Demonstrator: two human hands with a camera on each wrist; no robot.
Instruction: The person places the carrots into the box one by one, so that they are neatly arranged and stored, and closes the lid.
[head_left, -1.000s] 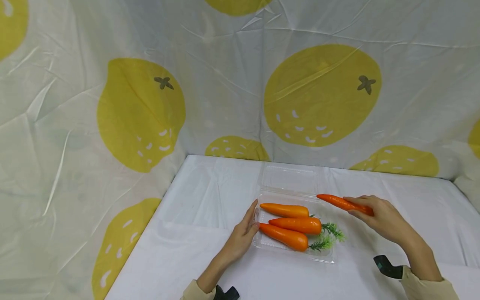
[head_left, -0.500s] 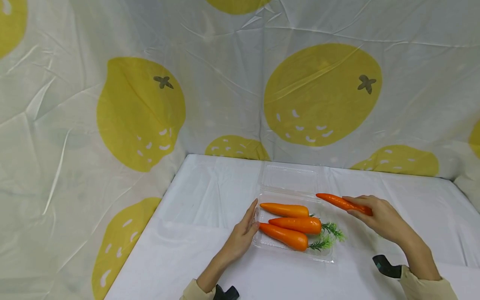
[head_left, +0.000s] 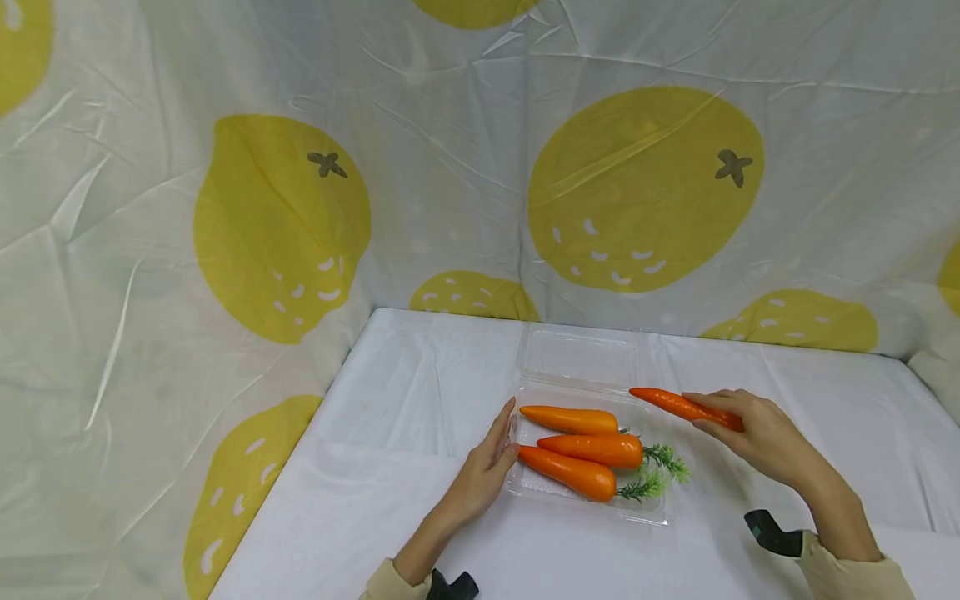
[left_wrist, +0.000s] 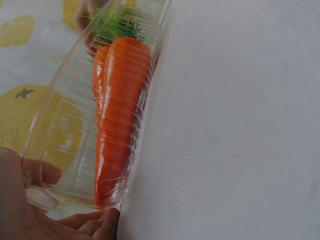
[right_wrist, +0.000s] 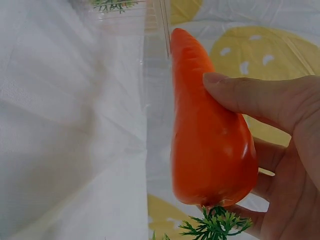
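Thumb and fingers of my right hand (head_left: pixel 772 437) grip an orange carrot (head_left: pixel 663 401) by its thick end. Its tip points left over the right back edge of a clear plastic container (head_left: pixel 637 510). In the right wrist view, a green tuft (right_wrist: pixel 216 223) hangs from that carrot (right_wrist: pixel 205 150). Three more carrots lie in the container: a back one (head_left: pixel 567 419), a middle one (head_left: pixel 596 451) and a front one (head_left: pixel 573 475). My left hand (head_left: pixel 480 475) holds the container's left end, its thumb by the rim. The left wrist view shows fingers (left_wrist: pixel 92 222) against that end.
The container's clear lid (head_left: pixel 577 354) lies folded back behind it. White cloth (head_left: pixel 405 417) covers the table. A lemon-patterned curtain (head_left: pixel 450 167) stands along the back and left sides. Green leaves (head_left: pixel 663 462) stick out toward the container's right edge.
The carrot in my right hand has shifted very slightly left. My left hand, the container and the carrots in it stay where they were.
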